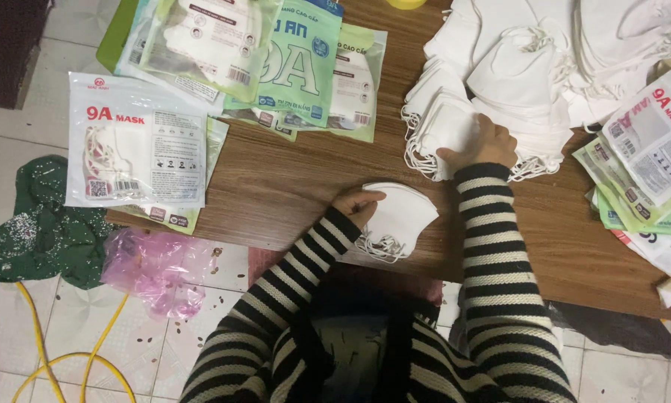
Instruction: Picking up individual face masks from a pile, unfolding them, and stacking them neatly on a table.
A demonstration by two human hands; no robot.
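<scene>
My left hand (356,203) rests on a small stack of folded white face masks (397,218) near the front edge of the wooden table (291,186), fingers curled on the stack's left side. My right hand (483,143) lies farther back on a larger pile of white masks (441,128) with ear loops hanging out, fingers pressed on its top. Both arms wear black-and-white striped sleeves. A big heap of loose white masks (544,67) spreads behind the right hand.
Printed mask packets (138,149) overhang the table's left edge; several green and white packets (291,63) lie at the back left, more packets (645,160) at the right. On the tiled floor lie a pink plastic bag (156,269), a green cloth (44,224) and a yellow cable (59,351).
</scene>
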